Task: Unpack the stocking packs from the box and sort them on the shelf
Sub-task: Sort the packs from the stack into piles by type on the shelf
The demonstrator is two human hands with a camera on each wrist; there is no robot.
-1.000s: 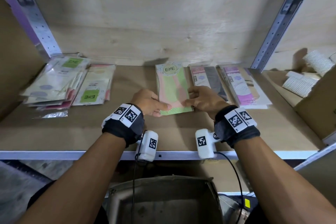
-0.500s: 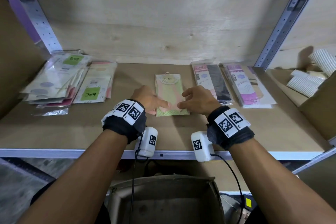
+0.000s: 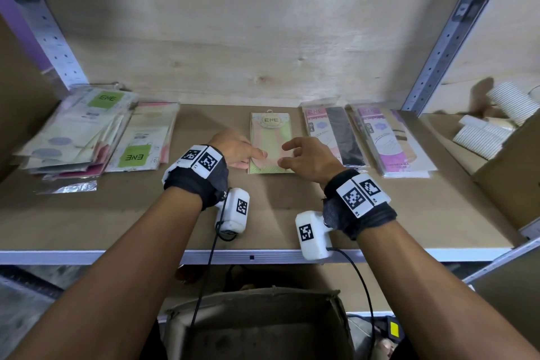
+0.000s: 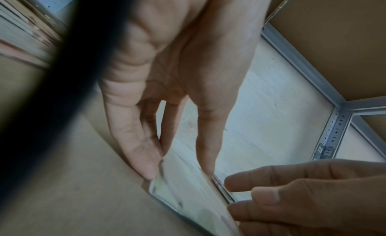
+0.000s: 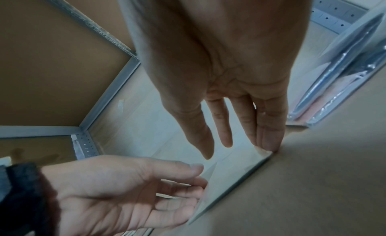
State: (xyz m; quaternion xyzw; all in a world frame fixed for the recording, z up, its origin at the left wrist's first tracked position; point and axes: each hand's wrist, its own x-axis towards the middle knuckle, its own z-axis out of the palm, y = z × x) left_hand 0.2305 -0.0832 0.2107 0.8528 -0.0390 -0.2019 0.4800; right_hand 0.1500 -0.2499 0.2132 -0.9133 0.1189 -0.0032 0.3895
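A green and pink ENE stocking pack [image 3: 271, 137] lies flat in the middle of the brown shelf board [image 3: 117, 213]. My left hand [image 3: 251, 155] has straight fingers, and their tips touch the pack's near left corner [image 4: 163, 186]. My right hand [image 3: 287, 153] hovers over the near right corner with fingers spread; one fingertip [image 5: 269, 147] touches that corner of the pack [image 5: 229, 173]. Neither hand grips the pack. The open cardboard box [image 3: 257, 301] sits below the shelf, between my forearms.
Two loose heaps of ENE packs [image 3: 76, 131] [image 3: 143, 140] lie at the left. A black-stocking pack [image 3: 333, 134] and a purple one [image 3: 388, 140] lie right of the middle pack. A carton with white ribbed rolls [image 3: 491, 131] stands far right. Metal uprights [image 3: 438, 52] frame the bay.
Both hands held the pack's near end before; their fingers have now straightened and spread, and the pack lies flat on the shelf.
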